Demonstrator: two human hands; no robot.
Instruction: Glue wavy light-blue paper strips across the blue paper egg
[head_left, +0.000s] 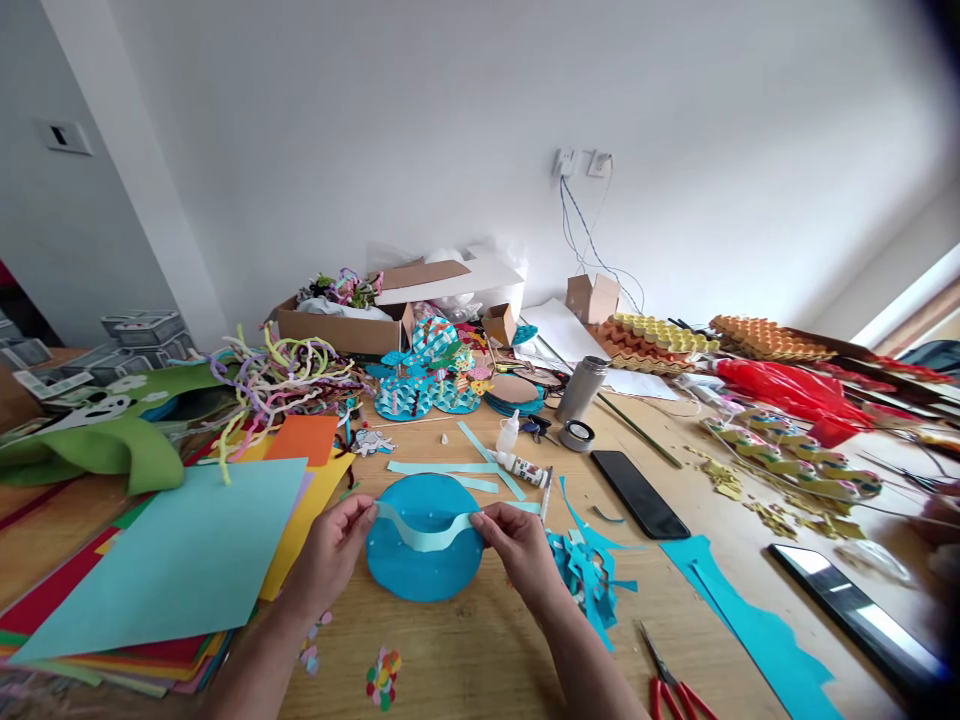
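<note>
A pale aqua paper strip (426,540) sags in a curve between my two hands, over a round blue paper disc (424,580) lying on the table. My left hand (341,540) pinches the strip's left end, and my right hand (517,545) pinches its right end. Small pale dots show on the disc. Behind it lie more aqua strips (420,467), a small white squeeze bottle (508,432) and a glue tube (525,470).
Coloured paper sheets (180,550) are stacked left. Blue scraps (589,580), red-handled scissors (667,685) and a black phone (637,492) lie right. A metal flask (583,390) stands behind. Paper dots (384,678) lie in front. Part of another person's hand (943,525) shows at far right.
</note>
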